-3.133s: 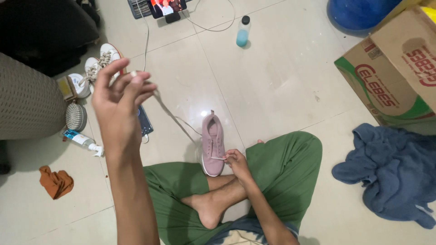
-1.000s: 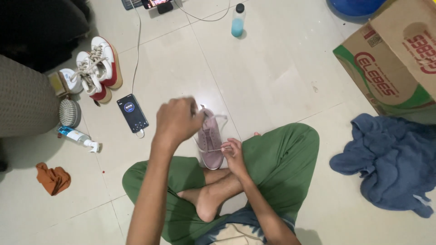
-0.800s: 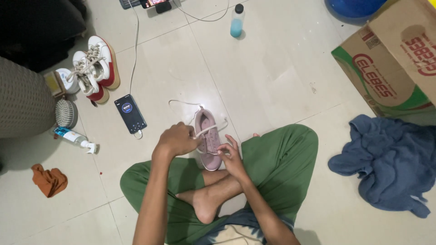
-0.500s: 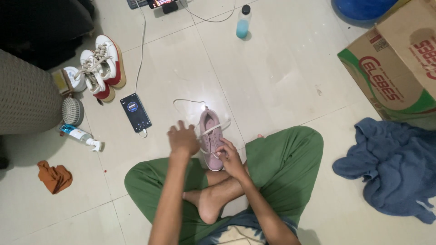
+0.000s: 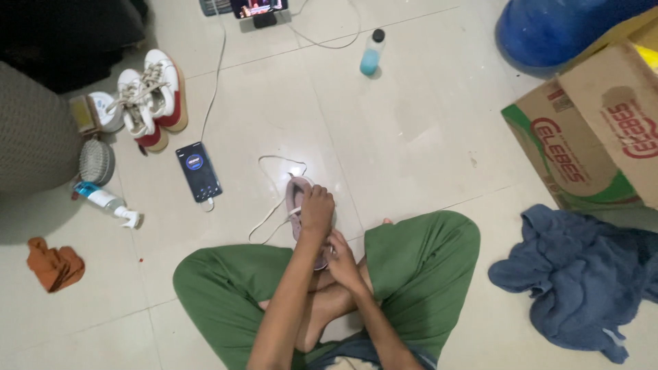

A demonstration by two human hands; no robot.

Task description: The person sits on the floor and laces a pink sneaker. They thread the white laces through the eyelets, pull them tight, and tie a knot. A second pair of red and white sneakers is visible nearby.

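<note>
I sit cross-legged on a tiled floor with a pink shoe (image 5: 295, 191) in front of my shins. My left hand (image 5: 317, 207) lies on top of the shoe, fingers curled down over its opening and hiding most of it. My right hand (image 5: 339, 253) is closed at the shoe's near end, just below the left hand, pinching at the lacing. A white shoelace (image 5: 269, 222) trails loose off the shoe's left side and loops on the floor beyond its far end. My green trousers (image 5: 425, 267) flank the shoe on both sides.
A dark phone (image 5: 198, 171) lies left of the shoe. Farther left are white-and-red sneakers (image 5: 151, 99), a round brush (image 5: 96, 162), a spray bottle (image 5: 106, 201) and an orange rag (image 5: 55, 264). A blue-liquid bottle (image 5: 371, 53) stands ahead; a cardboard box (image 5: 582, 147) and blue cloth (image 5: 582, 274) sit right.
My left hand, earlier raised high pulling the lace, came down, opened beside the shoe, and now rests closed on top of it. The lace now lies slack on the floor. The right hand stayed at the shoe.
</note>
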